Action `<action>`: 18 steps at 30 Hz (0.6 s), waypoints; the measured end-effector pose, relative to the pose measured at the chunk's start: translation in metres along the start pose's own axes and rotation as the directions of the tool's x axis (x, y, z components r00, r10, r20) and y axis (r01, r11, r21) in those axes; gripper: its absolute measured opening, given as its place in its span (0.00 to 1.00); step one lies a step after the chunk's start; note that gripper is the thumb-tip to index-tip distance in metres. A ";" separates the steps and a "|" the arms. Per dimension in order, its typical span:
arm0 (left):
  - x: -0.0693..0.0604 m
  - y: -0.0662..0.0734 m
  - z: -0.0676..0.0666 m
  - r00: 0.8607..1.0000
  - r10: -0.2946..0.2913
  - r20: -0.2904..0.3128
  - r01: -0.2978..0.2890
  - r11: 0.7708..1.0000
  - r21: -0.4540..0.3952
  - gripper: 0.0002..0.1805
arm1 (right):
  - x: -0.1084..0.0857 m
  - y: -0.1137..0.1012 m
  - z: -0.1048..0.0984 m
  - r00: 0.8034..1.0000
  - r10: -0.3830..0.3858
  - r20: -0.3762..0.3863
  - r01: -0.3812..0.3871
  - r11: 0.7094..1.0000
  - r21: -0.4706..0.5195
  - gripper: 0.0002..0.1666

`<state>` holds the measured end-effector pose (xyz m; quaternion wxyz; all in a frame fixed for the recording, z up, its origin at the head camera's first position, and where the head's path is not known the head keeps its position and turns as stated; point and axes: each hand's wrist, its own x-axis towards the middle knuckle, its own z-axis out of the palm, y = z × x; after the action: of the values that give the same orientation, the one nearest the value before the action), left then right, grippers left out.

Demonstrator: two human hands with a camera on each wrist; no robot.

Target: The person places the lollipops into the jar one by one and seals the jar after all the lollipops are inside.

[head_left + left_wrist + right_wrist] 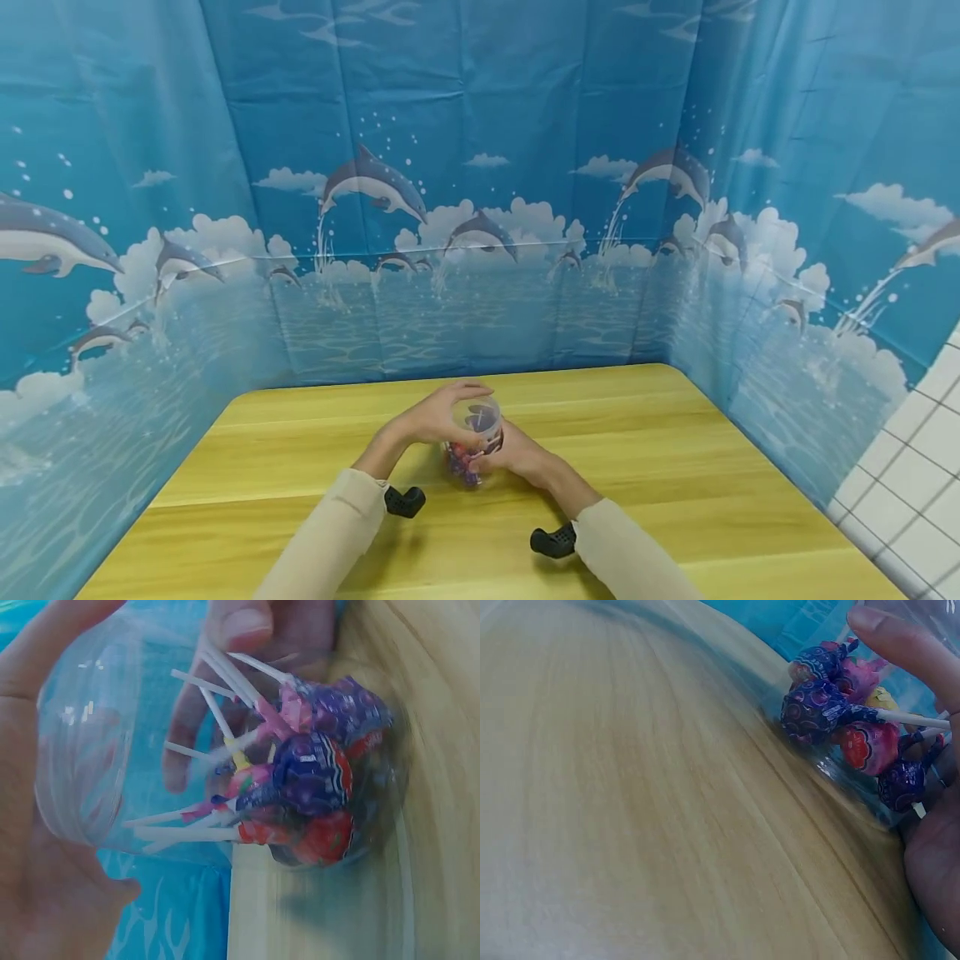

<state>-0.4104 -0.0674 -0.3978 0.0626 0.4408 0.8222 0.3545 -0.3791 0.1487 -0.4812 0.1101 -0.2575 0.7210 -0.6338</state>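
Observation:
A clear plastic jar [487,417] of wrapped lollipops [311,774] stands at the middle of the table, between both hands. The lollipops have purple, red, pink and yellow wrappers, and their white sticks point toward the top of the jar. From above, my left hand [437,415] grips the ridged top of the jar, thumb and fingers spread around its rim. My right hand [523,454] holds the jar's side lower down, with a finger and thumb around the wall. Whether a clear lid sits on the rim, I cannot tell. The right wrist view shows the lollipop heads [814,712] near the jar's base.
The yellow wood-grain table [660,475] extends around the jar on every side. A blue curtain [480,317] printed with dolphins borders its back and sides. White tiles [907,467] show at the far right. Black wrist devices [405,502] hang at both sleeves.

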 end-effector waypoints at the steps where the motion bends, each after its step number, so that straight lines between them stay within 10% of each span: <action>1: -0.001 0.001 0.000 1.000 -0.011 -0.009 0.011 1.000 0.010 0.50 | -0.001 -0.001 0.000 1.000 -0.002 0.005 0.002 1.000 0.007 0.58; 7: -0.015 0.013 0.013 0.982 -0.129 -0.141 0.140 0.987 0.073 0.58 | -0.001 0.002 0.002 1.000 -0.002 -0.011 0.002 1.000 -0.004 0.63; 13: -0.015 0.025 0.025 0.923 -0.226 -0.311 0.264 0.961 0.085 0.59 | -0.002 0.001 0.003 0.998 0.014 -0.064 -0.017 0.999 -0.037 0.63; 18: -0.013 0.012 0.016 0.957 -0.190 -0.220 0.194 0.981 -0.002 0.53 | -0.002 0.000 0.003 0.999 -0.012 -0.051 0.011 1.000 -0.008 0.60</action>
<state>-0.3877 -0.0650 -0.4047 0.0014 0.3179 0.8664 0.3851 -0.3759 0.1473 -0.4817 0.0870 -0.2457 0.7246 -0.6380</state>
